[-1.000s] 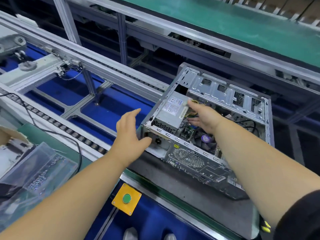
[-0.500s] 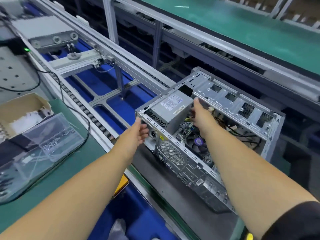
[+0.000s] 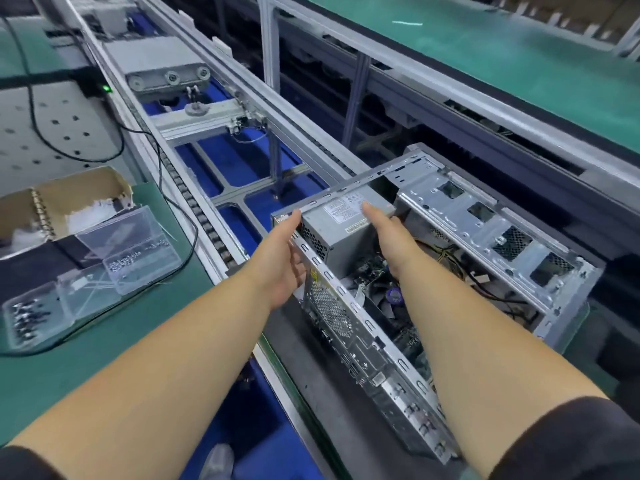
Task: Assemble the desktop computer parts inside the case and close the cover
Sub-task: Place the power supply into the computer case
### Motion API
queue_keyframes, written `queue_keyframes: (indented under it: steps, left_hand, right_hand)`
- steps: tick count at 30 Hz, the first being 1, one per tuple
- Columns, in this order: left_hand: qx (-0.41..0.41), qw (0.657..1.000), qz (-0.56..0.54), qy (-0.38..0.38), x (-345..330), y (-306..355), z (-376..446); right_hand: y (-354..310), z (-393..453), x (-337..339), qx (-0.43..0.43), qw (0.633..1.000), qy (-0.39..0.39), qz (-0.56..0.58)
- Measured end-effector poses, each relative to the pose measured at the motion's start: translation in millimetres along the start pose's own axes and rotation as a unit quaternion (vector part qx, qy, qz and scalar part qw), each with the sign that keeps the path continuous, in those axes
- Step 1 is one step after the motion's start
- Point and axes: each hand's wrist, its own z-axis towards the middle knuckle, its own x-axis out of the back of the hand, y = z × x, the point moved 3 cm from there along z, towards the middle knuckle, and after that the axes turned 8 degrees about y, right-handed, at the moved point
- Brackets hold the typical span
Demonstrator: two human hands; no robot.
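Case [image 3: 450, 271] open on conveyor, now turned rear-first toward worker. Left hand [image 3: 280, 265] has moved onto rear corner, fingers extended, released. Right hand [image 3: 388, 233] presses flat on power supply [image 3: 343, 230] seated in corner. Cover not fitted.

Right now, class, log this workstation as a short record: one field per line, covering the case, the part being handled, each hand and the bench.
case: open computer case, cover off, on the conveyor line
part: grey power supply in the case's rear corner
left hand: left hand flat against the case's rear panel, outside
right hand: right hand inside the case, fingers on the power supply
bench: clear screw boxes on green mat
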Motion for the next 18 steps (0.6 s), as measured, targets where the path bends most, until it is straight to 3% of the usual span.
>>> queue_keyframes:
  steps: [7, 11, 18]
  left_hand:
    - [-0.008, 0.997, -0.05, -0.059, -3, 3, -2]
    - [-0.001, 0.999, -0.007, -0.038, 4, 0, 0]
    - [0.025, 0.997, -0.018, -0.068, 18, -5, -6]
  right_hand:
    - [-4, -2, -3, 0.015, 0.999, 0.025, -0.017]
    - [-2, -4, -3, 0.03, 0.999, -0.001, -0.019]
    - [-3, -13, -8, 0.028, 0.997, -0.058, -0.047]
